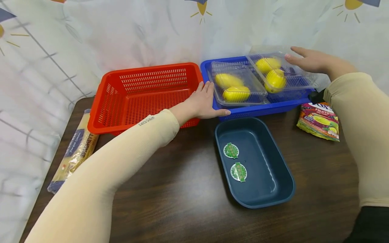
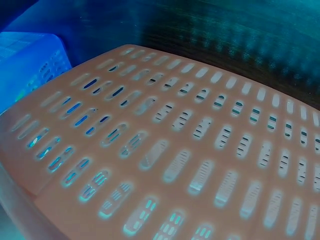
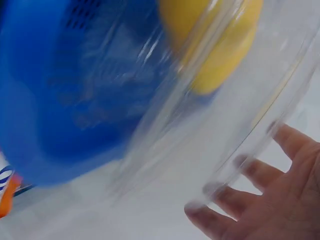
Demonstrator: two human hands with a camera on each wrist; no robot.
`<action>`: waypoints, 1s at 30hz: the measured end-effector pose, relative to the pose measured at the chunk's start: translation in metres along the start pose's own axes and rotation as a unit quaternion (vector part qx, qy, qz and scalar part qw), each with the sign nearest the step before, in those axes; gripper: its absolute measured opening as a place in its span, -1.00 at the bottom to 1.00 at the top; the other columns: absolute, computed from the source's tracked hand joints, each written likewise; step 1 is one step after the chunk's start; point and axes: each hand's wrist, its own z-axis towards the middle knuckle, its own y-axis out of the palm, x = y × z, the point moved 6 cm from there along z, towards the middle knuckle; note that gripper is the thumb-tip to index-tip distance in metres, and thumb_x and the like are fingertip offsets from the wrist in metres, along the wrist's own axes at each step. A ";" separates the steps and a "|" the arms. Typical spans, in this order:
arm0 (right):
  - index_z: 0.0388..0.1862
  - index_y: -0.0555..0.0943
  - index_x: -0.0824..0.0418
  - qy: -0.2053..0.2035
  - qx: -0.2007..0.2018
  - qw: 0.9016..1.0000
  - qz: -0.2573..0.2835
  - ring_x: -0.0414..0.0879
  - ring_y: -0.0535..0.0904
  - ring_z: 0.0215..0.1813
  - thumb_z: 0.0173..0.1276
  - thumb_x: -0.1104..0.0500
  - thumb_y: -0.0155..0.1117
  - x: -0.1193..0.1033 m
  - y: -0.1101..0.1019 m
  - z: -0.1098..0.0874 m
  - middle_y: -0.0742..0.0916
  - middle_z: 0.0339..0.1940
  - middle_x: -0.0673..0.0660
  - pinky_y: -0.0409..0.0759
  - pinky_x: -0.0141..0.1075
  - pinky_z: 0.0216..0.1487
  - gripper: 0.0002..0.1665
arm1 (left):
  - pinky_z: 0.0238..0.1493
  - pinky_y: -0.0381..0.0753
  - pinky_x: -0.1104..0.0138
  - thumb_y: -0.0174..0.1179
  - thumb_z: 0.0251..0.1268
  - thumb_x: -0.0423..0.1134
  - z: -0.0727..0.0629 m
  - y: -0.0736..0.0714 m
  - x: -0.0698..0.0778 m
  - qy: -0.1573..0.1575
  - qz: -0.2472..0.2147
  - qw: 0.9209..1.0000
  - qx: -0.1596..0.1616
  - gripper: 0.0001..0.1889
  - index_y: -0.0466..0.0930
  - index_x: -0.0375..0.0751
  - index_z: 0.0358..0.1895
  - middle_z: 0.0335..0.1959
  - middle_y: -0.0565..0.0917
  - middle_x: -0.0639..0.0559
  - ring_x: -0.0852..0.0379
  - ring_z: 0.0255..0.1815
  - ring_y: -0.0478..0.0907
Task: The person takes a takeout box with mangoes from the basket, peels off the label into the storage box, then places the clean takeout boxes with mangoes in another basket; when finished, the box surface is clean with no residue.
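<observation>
My left hand [image 1: 204, 103] lies with straight fingers where the red basket [image 1: 104, 126] meets the blue basket [image 1: 264, 109], its fingertips beside a clear plastic box [image 1: 256, 87]. Two yellow, lemon-like fruits [image 1: 237, 93] are inside that box. To the right, a second clear box [image 1: 299, 81] sits tilted over the blue basket and holds two similar yellow fruits [image 1: 275, 81]. My right hand [image 1: 319, 62] is at its far right side. In the right wrist view, the extended fingertips [image 3: 215, 190] touch the clear plastic edge. The left wrist view shows only basket wall, in odd colours.
A dark blue tub [image 1: 258, 162] with two green stickers stands in front of the blue basket. On the right lies a colourful fruit sweets bag [image 1: 319, 121], partly behind my right forearm. A spaghetti packet [image 1: 77, 145] lies left. A patterned curtain [image 1: 136, 30] hangs behind.
</observation>
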 end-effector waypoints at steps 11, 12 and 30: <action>0.60 -0.65 0.04 0.003 -0.062 0.994 0.090 0.61 -0.40 0.58 0.64 -0.29 -0.39 0.040 0.020 -0.010 -0.45 0.60 0.44 -0.12 0.58 0.43 -0.04 | 0.70 -0.12 -0.02 0.02 0.27 0.51 -0.002 -0.001 -0.003 -0.003 0.002 1.000 -0.005 0.25 -0.38 -0.33 0.66 0.71 -0.27 -0.24 -0.24 0.73 -0.35; 0.59 -0.66 0.03 0.003 -0.065 0.993 0.100 0.62 -0.38 0.58 0.64 -0.29 -0.39 0.040 0.021 -0.009 -0.45 0.60 0.45 -0.09 0.57 0.43 -0.04 | 0.70 -0.12 -0.02 0.02 0.27 0.51 -0.002 -0.001 -0.003 -0.003 0.002 1.000 -0.004 0.25 -0.38 -0.33 0.66 0.71 -0.27 -0.24 -0.24 0.73 -0.35; 0.60 -0.66 0.04 0.004 -0.035 0.995 0.090 0.65 -0.29 0.57 0.64 -0.29 -0.41 0.035 0.020 -0.012 -0.34 0.60 0.54 -0.15 0.57 0.44 -0.04 | 0.70 -0.14 -0.05 -0.01 0.32 0.47 -0.004 -0.001 -0.014 -0.006 -0.032 0.999 0.020 0.16 -0.31 -0.25 0.68 0.72 -0.25 -0.24 -0.23 0.73 -0.35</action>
